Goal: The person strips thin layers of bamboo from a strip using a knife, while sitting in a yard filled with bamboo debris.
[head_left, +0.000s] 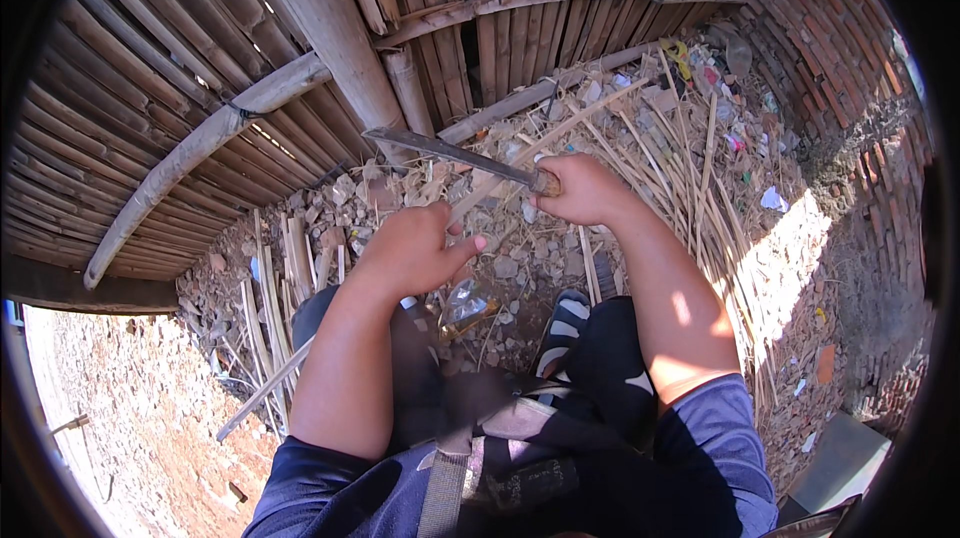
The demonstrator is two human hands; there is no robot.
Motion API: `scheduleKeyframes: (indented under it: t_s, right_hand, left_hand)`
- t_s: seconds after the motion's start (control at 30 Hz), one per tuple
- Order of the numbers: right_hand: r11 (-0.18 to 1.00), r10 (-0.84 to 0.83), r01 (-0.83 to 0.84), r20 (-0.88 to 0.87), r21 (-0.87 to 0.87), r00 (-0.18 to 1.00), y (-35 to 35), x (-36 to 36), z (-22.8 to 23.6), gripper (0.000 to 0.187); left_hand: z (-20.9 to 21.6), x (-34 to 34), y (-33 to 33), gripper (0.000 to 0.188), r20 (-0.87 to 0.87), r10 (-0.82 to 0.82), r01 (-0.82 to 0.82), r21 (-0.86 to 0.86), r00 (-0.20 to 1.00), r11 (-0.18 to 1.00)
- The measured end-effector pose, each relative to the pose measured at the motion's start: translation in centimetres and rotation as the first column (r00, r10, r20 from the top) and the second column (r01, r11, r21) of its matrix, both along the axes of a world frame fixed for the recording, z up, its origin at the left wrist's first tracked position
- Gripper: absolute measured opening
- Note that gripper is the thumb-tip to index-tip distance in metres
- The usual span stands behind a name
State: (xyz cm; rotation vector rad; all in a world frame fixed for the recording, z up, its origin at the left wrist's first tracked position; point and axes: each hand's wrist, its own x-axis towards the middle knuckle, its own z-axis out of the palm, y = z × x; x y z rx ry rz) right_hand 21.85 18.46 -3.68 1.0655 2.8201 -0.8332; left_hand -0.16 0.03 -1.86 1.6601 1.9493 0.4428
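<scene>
Navy cloth covered the person nearest me, a shirt (700, 443) crossed by a grey strap (445, 493), with dark trousers (610, 358) over bent knees. I read the dial from the space between the hands, with twelve straight ahead of the person. At five o'clock a striped shoe (567, 323) stood on the rubble (505, 268), and between six and seven lay a crumpled piece of clear plastic (467, 306).

Toward nine, the left hand (405, 253) had its fingers curled about a long pale strip (580, 124), while the thumb stuck out toward the middle. That strip slanted from about eight o'clock, passing under the left forearm, to between one and two. Toward two, the right hand (583, 188) gripped the wooden handle of a long knife (450, 150), fingers wrapped round it. The blade pointed to ten and crossed over the strip; whether the two touched I could not tell.

Farther out, a heap of loose strips (712, 238) fanned across three o'clock, and upright pieces (265, 308) stood between eight and nine. Yellow litter (677, 56) showed between one and two. Beyond rose a slatted wall (160, 88) from ten to twelve, with a thick pole (330, 28) before it, and a brick wall (830, 28) at two.
</scene>
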Motion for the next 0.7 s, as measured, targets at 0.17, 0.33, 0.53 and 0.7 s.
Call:
scheduleKeyframes:
  t_s: [0.17,0.33,0.53,0.7]
  right_hand:
    - [1.000,0.013,-0.013,0.008,0.013,1.000,-0.04,-0.01,-0.14,0.050]
    - [0.999,0.022,-0.022,0.001,0.025,1.000,-0.03,0.07,-0.48,0.050]
    - [1.000,0.016,-0.015,0.045,-0.023,0.999,-0.20,-0.16,-0.02,0.048]
    - [1.000,0.030,-0.030,0.045,-0.001,0.999,-0.10,-0.13,-0.28,0.044]
  left_hand:
    - [-0.07,0.00,-0.02,0.058,-0.004,-0.011,0.011,-0.005,1.000,1.000]
    - [0.79,0.22,0.13,0.056,-0.022,-0.021,0.019,-0.075,1.000,0.997]
    - [0.84,0.18,0.16,0.056,-0.021,-0.023,0.021,-0.088,1.000,0.996]
    - [0.60,0.18,0.09,0.056,-0.024,-0.029,0.027,-0.085,0.999,0.996]
